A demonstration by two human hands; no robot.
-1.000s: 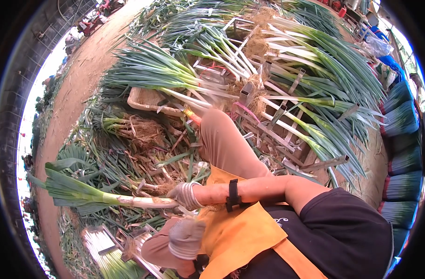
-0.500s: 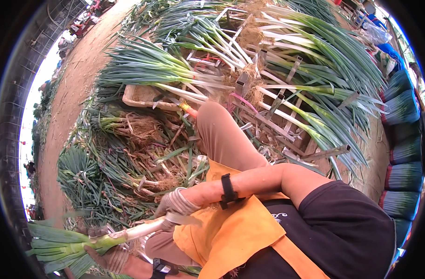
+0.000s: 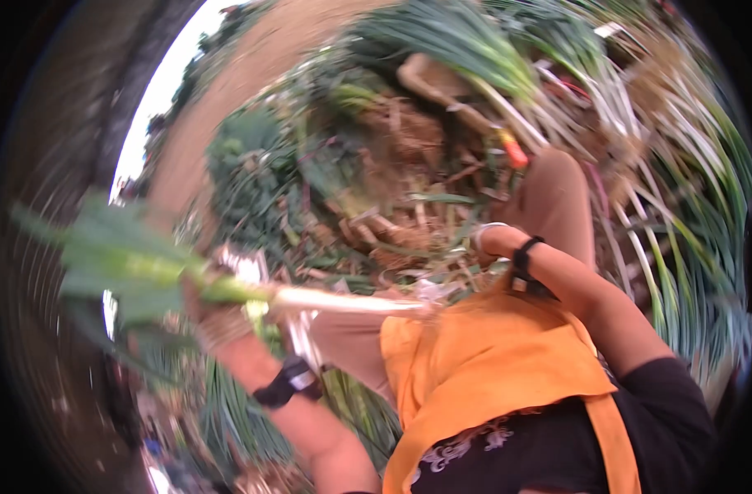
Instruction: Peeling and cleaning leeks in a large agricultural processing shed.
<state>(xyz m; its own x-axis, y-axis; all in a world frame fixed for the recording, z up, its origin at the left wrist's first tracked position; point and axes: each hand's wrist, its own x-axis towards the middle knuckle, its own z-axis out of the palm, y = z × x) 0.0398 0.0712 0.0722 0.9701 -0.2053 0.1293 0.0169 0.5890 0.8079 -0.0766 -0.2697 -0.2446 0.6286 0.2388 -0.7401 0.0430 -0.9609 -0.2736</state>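
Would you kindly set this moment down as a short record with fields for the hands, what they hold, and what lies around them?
Setting: outdoors, beside a dirt path
Left hand: gloved, gripping a leek near where its green leaves begin
Leek: roughly level, white stalk pointing right over the orange apron, leaves blurred at left
Right hand: gloved, by the knee; whether it holds anything cannot be told
Wrists: a dark band on each
Around: piles of leeks at right, leaf trimmings on the ground
Image: motion-blurred

Motion blur smears the whole view.
The left hand [image 3: 215, 317] gripping the leek [image 3: 228, 288] is blurred; right hand hidden.
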